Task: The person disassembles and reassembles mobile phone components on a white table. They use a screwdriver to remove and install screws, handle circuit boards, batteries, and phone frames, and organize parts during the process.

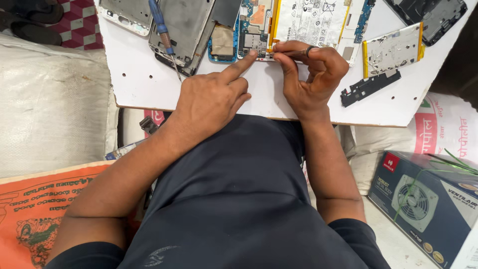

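White board [149, 84], flat, matte, dotted with small holes, across the lap. Opened phone [279, 25] at its far edge: pale battery, blue circuit boards, long axis left-right. Left hand [211, 99]: forefinger out, tip pressing the phone's lower edge, other fingers curled. Right hand [311, 74]: pinched on a thin tool [291, 53] lying left-right, tip leftward at the phone. Blue-handled screwdriver [164, 35], slanted, left.
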